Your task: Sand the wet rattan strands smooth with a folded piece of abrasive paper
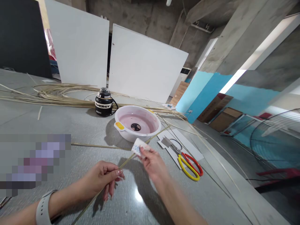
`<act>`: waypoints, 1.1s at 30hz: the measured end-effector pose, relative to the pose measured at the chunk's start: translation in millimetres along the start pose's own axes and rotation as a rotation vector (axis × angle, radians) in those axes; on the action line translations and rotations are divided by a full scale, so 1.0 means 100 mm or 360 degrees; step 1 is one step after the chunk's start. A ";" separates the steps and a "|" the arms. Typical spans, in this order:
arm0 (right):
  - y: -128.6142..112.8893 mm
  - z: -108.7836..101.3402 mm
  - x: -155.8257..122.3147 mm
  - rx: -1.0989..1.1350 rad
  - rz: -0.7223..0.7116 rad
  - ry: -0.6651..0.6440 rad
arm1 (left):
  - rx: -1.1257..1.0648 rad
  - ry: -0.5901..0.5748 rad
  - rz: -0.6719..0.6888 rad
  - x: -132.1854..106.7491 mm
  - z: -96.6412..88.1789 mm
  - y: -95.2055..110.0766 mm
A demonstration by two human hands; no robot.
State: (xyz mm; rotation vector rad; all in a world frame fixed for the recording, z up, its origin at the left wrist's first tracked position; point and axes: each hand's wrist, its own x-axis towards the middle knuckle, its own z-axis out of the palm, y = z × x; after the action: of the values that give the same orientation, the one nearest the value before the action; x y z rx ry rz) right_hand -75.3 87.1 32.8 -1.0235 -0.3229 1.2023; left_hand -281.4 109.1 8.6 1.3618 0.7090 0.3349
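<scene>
My left hand (105, 179), with a grey watch band at the wrist, pinches a thin greenish strip (127, 161) that looks like split bamboo or cane. The strip runs from the lower left up past the basin. In my right hand (151, 161) is a small white folded piece with blue print (137, 148), closed around or against that strip; its material I cannot tell. Another strip (100, 146) lies across the table to the left. Just beyond my right hand stands a white basin (124, 134) of pinkish look, with a dark round mark at its bottom.
Scissors with red and yellow handles (187, 164) lie on white sheets (197, 153) at right. A black bottle (103, 107) stands left of the basin. Behind it stretches a long bundle of strips (53, 97). White boards (145, 62) rise at the back. The left side is pixelated.
</scene>
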 end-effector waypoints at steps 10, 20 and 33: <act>-1.07 -0.82 0.46 0.0161 -0.0380 0.0592 | 0.0033 -0.0119 -0.0037 -0.04 -0.11 0.02; 0.09 0.08 -0.12 -0.0071 0.0148 -0.0230 | -0.0114 0.0260 0.0113 0.05 -0.07 0.02; 0.04 0.05 -0.06 -0.0087 0.0011 -0.0001 | -0.0038 -0.0075 -0.0016 0.00 0.00 -0.04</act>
State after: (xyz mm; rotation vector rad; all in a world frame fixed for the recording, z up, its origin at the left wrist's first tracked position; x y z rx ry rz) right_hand -83.6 84.5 33.6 -1.0723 -0.3548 1.2053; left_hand -282.2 107.8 4.9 1.3390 0.6705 0.3013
